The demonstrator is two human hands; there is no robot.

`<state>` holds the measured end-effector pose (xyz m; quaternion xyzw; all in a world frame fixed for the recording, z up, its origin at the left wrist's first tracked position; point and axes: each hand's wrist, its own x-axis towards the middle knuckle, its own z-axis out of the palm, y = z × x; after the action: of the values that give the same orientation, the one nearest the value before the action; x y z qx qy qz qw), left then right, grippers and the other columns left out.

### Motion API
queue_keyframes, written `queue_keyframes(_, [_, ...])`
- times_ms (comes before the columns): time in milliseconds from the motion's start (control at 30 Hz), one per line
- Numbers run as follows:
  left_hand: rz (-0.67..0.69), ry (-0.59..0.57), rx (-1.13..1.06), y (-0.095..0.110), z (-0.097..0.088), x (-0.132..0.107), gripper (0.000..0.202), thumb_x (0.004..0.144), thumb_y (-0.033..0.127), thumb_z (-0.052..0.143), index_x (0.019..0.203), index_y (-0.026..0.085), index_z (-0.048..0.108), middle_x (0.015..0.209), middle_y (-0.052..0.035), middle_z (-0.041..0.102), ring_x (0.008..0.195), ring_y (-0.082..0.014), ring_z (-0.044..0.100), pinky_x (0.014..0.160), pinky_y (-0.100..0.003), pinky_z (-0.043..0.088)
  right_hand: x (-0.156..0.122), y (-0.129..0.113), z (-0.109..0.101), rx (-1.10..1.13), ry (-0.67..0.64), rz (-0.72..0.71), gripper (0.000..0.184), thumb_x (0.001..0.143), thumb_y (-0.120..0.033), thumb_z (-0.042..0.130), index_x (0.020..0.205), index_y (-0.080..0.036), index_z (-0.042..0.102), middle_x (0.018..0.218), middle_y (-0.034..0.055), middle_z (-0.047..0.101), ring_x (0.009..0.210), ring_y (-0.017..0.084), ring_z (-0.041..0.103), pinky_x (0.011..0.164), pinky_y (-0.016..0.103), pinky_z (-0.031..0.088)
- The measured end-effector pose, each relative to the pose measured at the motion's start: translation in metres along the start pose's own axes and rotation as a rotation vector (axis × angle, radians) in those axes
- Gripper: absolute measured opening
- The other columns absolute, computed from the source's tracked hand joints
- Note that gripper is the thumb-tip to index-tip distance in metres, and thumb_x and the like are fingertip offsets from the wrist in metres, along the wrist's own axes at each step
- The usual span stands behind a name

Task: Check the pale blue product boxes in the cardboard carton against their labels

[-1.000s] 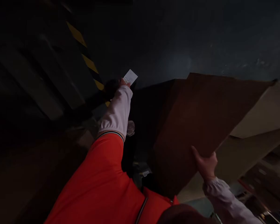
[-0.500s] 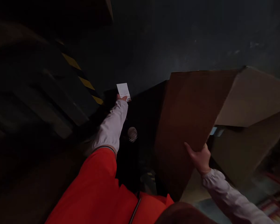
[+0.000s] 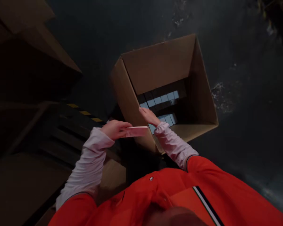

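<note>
My left hand (image 3: pixel 114 129) is closed on a small flat pinkish-white packet (image 3: pixel 136 131), held level at chest height beside an open cardboard box (image 3: pixel 155 64). My right hand (image 3: pixel 149 116) has its fingers stretched out and rests against the box's near left wall, holding nothing. Inside the box, rows of small pale blue-grey packets (image 3: pixel 162 99) stand on edge. The box sits on a dark floor with its flaps up. I wear a red vest over pale long sleeves.
A ramp or step with yellow and black hazard stripes (image 3: pixel 85 112) lies at the left. Large cardboard boxes (image 3: pixel 25 37) loom at the upper left. Another brown carton surface (image 3: pixel 110 175) sits below my left arm. The floor (image 3: pixel 245 94) is dark and scuffed.
My left hand has pulled back from the far reach, bringing the packet close to the box. The box, tilted up before by my right hand, now stands open on the floor.
</note>
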<state>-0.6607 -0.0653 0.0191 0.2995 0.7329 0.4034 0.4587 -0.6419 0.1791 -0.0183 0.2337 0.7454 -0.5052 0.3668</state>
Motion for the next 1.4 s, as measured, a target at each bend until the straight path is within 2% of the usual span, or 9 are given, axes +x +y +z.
queue_keyframes(100, [0.097,-0.207,0.317,0.087,0.023,0.05,0.031,0.077,0.021,0.059,0.103,0.024,0.077,0.091,-0.0029,0.076,0.084,-0.0203,0.07,0.074,-0.026,0.048,-0.075,0.029,-0.028,0.709,-0.382,0.315,0.067,0.109,-0.046,0.026,0.084,-0.003,0.071,0.085,0.007,0.075,0.088,0.015,0.071,0.092,0.03,0.056])
queue_keyframes(167, [0.138,-0.062,0.449,0.135,0.045,0.081,0.026,0.077,0.021,0.064,0.099,0.023,0.077,0.108,-0.0066,0.075,0.101,-0.0257,0.069,0.086,-0.032,0.049,-0.115,0.049,-0.054,0.935,-0.563,0.342,0.077,0.108,-0.051,0.013,0.091,-0.003,0.071,0.081,0.0118,0.074,0.076,0.021,0.072,0.077,0.041,0.061])
queue_keyframes(300, [0.26,0.45,0.538,0.201,0.094,0.113,0.055,0.077,0.052,0.077,0.123,0.023,0.071,0.15,-0.0144,0.053,0.143,-0.0406,0.04,0.117,-0.055,0.031,-0.164,0.072,-0.123,1.339,-0.416,0.051,0.064,0.106,-0.053,0.014,0.111,-0.015,0.066,0.088,0.008,0.074,0.075,0.02,0.07,0.07,0.043,0.062])
queue_keyframes(433, [0.366,0.437,0.55,0.244,0.145,0.124,0.077,0.074,0.075,0.072,0.131,0.023,0.068,0.151,-0.0162,0.052,0.148,-0.042,0.035,0.122,-0.058,0.022,-0.2,0.073,-0.177,1.504,-0.336,-0.138,0.068,0.104,-0.056,0.01,0.114,-0.014,0.063,0.098,0.0073,0.072,0.095,0.018,0.068,0.089,0.045,0.059])
queue_keyframes(600, [0.292,0.524,0.544,0.29,0.189,0.133,0.073,0.077,0.075,0.069,0.126,0.021,0.071,0.149,-0.0168,0.055,0.147,-0.0402,0.04,0.123,-0.058,0.022,-0.248,0.073,-0.201,1.48,-0.437,-0.312,0.092,0.093,-0.082,0.009,0.117,-0.013,0.066,0.107,0.0136,0.071,0.115,0.023,0.063,0.099,0.05,0.055])
queue_keyframes(867, [0.363,0.439,0.339,0.33,0.176,0.127,0.051,0.096,0.063,0.05,0.101,0.021,0.078,0.124,-0.0118,0.072,0.139,-0.0315,0.052,0.115,-0.05,0.04,-0.281,0.074,-0.22,1.407,-0.375,-0.38,0.092,0.097,-0.063,-0.005,0.107,-0.006,0.067,0.103,0.0123,0.072,0.114,0.018,0.065,0.094,0.048,0.053])
queue_keyframes(1000, [0.247,0.62,0.276,0.341,0.155,0.125,0.055,0.102,0.053,0.037,0.09,0.016,0.075,0.093,-0.0109,0.076,0.099,-0.0239,0.071,0.088,-0.035,0.055,-0.277,0.08,-0.21,1.419,-0.365,-0.281,0.086,0.099,-0.067,0.002,0.11,-0.01,0.066,0.103,0.0121,0.073,0.103,0.019,0.067,0.085,0.046,0.057])
queue_keyframes(1133, [0.071,0.693,0.304,0.344,0.136,0.129,0.047,0.1,0.05,0.046,0.087,0.013,0.072,0.072,-0.0072,0.068,0.069,-0.0179,0.063,0.067,-0.028,0.048,-0.276,0.086,-0.192,1.443,-0.393,-0.299,0.075,0.097,-0.075,0.025,0.12,-0.016,0.065,0.109,0.0123,0.073,0.1,0.024,0.069,0.07,0.037,0.06])
queue_keyframes(1400, [0.07,0.707,0.215,0.332,0.132,0.128,0.042,0.099,0.046,0.049,0.081,0.014,0.07,0.066,-0.0038,0.061,0.063,-0.0153,0.055,0.063,-0.028,0.041,-0.284,0.08,-0.176,1.433,-0.331,-0.264,0.074,0.1,-0.07,0.013,0.117,-0.021,0.066,0.112,0.0105,0.072,0.088,0.022,0.069,0.061,0.033,0.056])
